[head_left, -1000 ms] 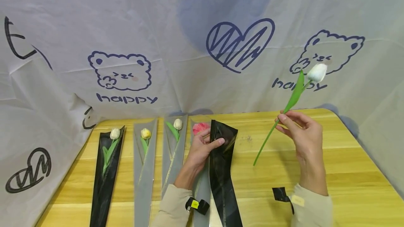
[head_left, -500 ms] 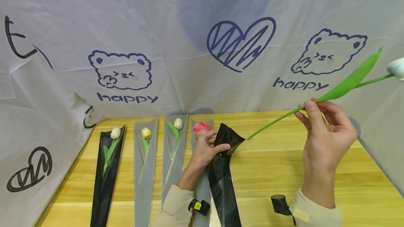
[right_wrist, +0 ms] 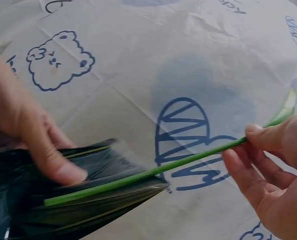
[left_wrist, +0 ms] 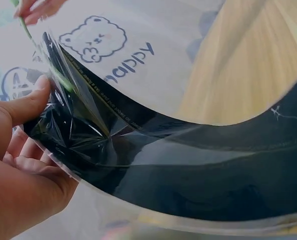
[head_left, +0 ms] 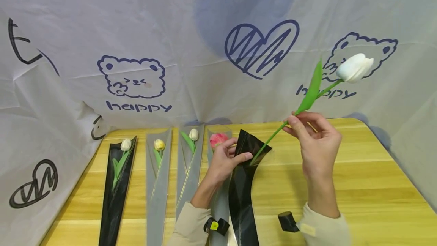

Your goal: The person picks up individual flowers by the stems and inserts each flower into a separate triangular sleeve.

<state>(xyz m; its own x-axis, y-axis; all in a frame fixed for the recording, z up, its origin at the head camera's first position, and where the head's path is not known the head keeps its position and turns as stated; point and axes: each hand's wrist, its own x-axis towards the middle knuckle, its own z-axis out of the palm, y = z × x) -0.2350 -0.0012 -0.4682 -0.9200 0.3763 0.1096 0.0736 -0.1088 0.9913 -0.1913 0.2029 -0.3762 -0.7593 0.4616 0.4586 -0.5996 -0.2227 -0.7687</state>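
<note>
My left hand [head_left: 222, 162] grips a long black flower sleeve [head_left: 243, 200] near its top, thumb in front and fingers behind. The sleeve's clear-edged mouth gapes toward the right, and its body curves away in the left wrist view. My right hand [head_left: 317, 147] pinches the green stem [right_wrist: 188, 159] of a white tulip [head_left: 355, 67] between thumb and fingertips, just below its leaf [head_left: 311, 92]. The tulip is tilted, bloom up to the right. Its lower stem end lies in the sleeve's mouth, close to my left thumb [right_wrist: 68, 172].
To the left on the wooden table [head_left: 368, 185] lie a black sleeve with a white tulip [head_left: 126, 145], a grey one with a yellow tulip [head_left: 159, 144] and a grey one with a white tulip [head_left: 193, 134]. A pink flower [head_left: 217, 139] in a sleeve is partly behind my left hand. A printed cloth [head_left: 191, 82] hangs behind.
My right hand swung the tulip out to the right, then came back left, bringing the stem end into the sleeve's mouth. My left hand shifted slightly right, tilting the sleeve's top rightward.
</note>
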